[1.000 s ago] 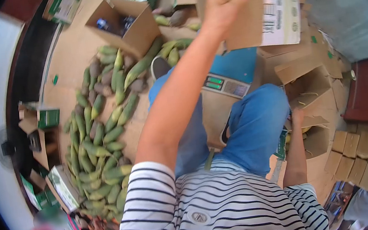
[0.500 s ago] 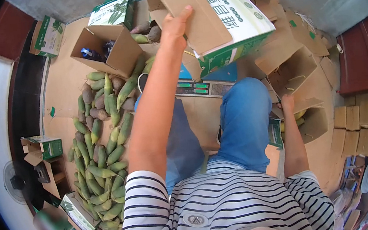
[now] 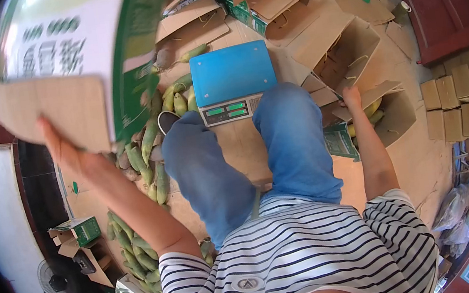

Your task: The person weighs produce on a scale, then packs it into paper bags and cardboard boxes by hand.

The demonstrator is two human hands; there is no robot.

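My left hand (image 3: 64, 148) grips a cardboard flap of a white and green printed box (image 3: 70, 46), raised at the upper left. The box is tilted and covers part of the radish pile. My right hand (image 3: 351, 97) is closed on the edge of an open cardboard box (image 3: 359, 50) on the floor at the right. Its fingertips are partly hidden. Beside my right forearm lies another open box (image 3: 399, 116) with green-yellow radishes inside. Between the hands a blue-topped scale (image 3: 233, 75) stands bare in front of my knees, its displays lit green.
Long green radishes (image 3: 136, 251) are heaped on the floor to my left. Several open cartons (image 3: 281, 4) stand beyond the scale. Folded brown cartons (image 3: 463, 84) are stacked far right. A fan (image 3: 57, 282) and small boxes (image 3: 80, 231) are at the lower left.
My left hand has swung the printed box from above the scale to the upper left, uncovering the scale's blue top. My right hand has moved little, staying at the open box.
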